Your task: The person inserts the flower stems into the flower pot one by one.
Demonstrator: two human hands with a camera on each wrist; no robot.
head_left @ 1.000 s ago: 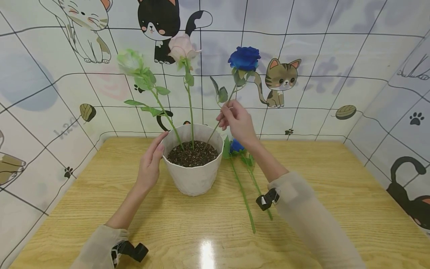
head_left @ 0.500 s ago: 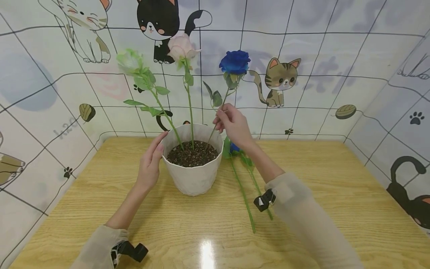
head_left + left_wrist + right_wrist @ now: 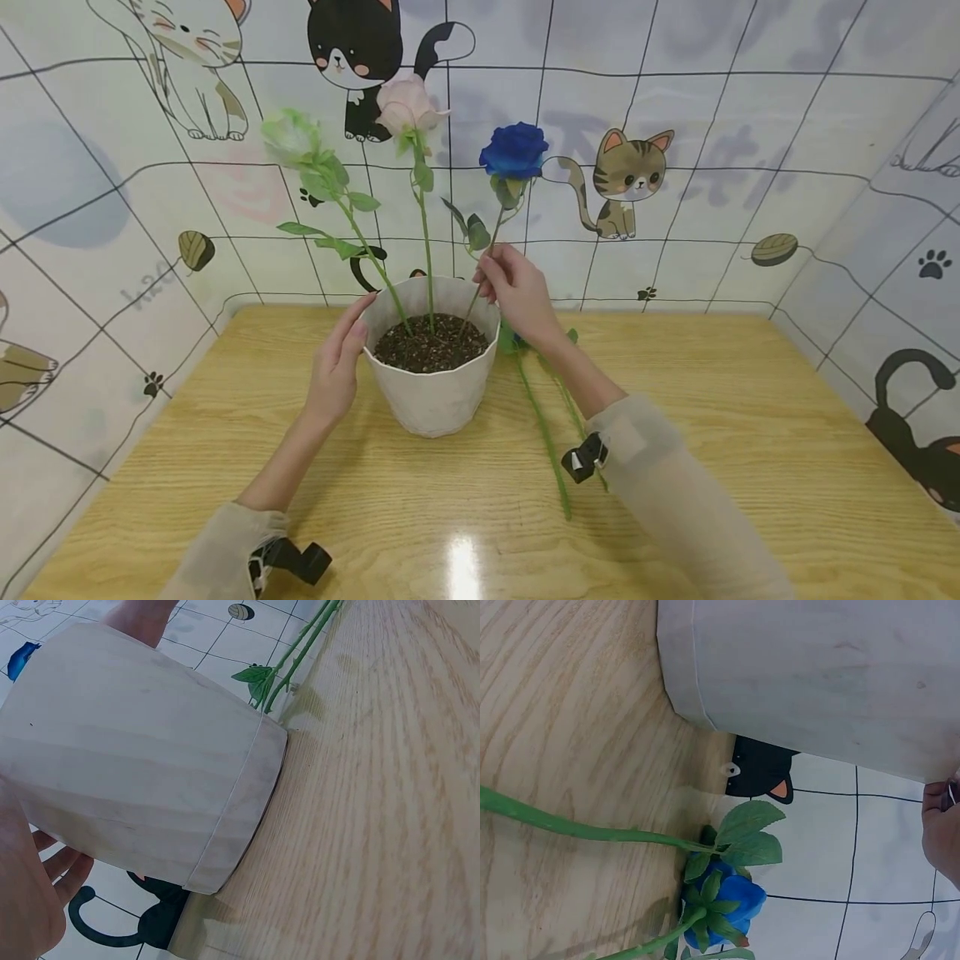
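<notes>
In the head view, a white pot [image 3: 431,404] of dark soil [image 3: 420,354] stands on the table. My right hand [image 3: 520,292] pinches the stem of a blue rose [image 3: 514,152] between thumb and fingers, above the pot's right rim. That stem slants down to the soil; how deep its end goes is hidden. My left hand [image 3: 336,367] rests along the pot's left side, its fingers [image 3: 71,874] extended against the wall in the left wrist view. A pale pink rose [image 3: 408,104] and a greenish-white rose [image 3: 291,137] stand in the soil, the latter leaning left.
Two long green stems [image 3: 542,425] lie on the wooden table [image 3: 675,367] right of the pot, under my right forearm. A blue bloom [image 3: 739,900] lies there, seen in the right wrist view. Behind the table hangs a cat-patterned backdrop [image 3: 712,250].
My right hand has moved down and a little left with the blue rose, whose bloom now sits lower and nearer the pink rose. My left hand and the pot have stayed in place.
</notes>
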